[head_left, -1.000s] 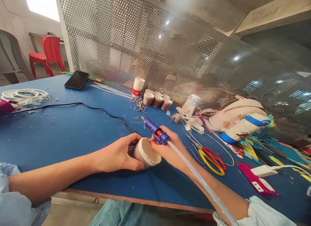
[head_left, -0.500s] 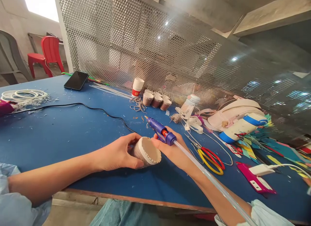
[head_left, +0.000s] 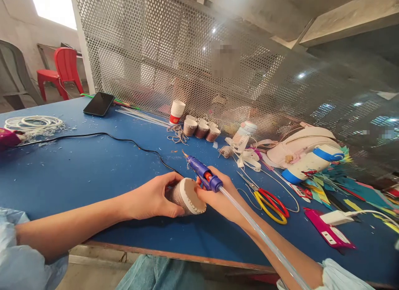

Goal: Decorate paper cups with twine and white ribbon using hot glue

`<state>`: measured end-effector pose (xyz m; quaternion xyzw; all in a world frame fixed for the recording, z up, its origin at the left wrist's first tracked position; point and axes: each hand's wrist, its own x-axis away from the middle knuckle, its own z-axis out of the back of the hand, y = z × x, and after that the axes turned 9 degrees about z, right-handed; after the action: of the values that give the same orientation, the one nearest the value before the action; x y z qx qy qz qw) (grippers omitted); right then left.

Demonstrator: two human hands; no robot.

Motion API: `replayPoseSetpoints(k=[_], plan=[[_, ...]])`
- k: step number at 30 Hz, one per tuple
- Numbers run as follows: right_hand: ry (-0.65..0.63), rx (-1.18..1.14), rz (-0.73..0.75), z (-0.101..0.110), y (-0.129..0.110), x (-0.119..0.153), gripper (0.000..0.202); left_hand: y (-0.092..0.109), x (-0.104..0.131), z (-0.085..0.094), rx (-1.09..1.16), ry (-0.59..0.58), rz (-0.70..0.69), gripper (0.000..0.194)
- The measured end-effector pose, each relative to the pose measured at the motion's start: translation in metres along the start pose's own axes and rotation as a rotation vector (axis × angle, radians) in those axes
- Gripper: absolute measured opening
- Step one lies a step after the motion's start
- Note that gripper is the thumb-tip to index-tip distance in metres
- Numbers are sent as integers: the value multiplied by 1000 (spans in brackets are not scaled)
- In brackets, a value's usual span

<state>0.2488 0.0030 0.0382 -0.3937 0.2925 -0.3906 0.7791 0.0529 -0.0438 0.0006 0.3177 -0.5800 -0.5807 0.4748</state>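
Note:
My left hand (head_left: 158, 197) is wrapped round a twine-covered paper cup (head_left: 188, 196), which lies tilted with one pale round end facing up and right. Uneven bumps run along the edge of that end. A blue glue gun (head_left: 202, 172) is gripped in my right hand (head_left: 220, 195), its nozzle pointing up and left, past the cup and apart from it. From the gun's rear a long clear glue stick (head_left: 252, 223) runs back over my right forearm. My right fingers are close to the cup's edge; whether they touch it, I cannot tell.
Several wrapped cups (head_left: 202, 128) and a paper cup stack (head_left: 177, 111) stand by the perforated metal screen (head_left: 149, 53). Scissors (head_left: 269, 204), a pink power strip (head_left: 327, 229), a bottle (head_left: 311, 164) and a bag (head_left: 301, 145) lie right. A black cord (head_left: 124, 138) crosses the table; a phone (head_left: 99, 103) lies far left.
The glue gun has shifted slightly left and down, its nozzle tip moving left. The cup has turned a little in my left hand, which stays in nearly the same place.

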Motion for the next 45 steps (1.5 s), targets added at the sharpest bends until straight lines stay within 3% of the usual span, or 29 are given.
replayPoseSetpoints(k=[8, 21, 33, 40, 45], plan=[[51, 122, 158, -6, 2, -6, 15, 0, 1, 1, -39, 3, -26, 50], [-1, -64, 65, 8, 7, 5, 23, -1, -1, 2, 89, -3, 13, 55], [69, 123, 158, -8, 13, -3, 13, -2, -1, 2, -25, -2, -19, 50], [5, -124, 3, 6, 10, 2, 31, -1, -3, 5, 75, 4, 15, 54], [83, -294, -2, 4, 19, 5, 31, 1, -6, 9, 230, 18, 22, 52]])
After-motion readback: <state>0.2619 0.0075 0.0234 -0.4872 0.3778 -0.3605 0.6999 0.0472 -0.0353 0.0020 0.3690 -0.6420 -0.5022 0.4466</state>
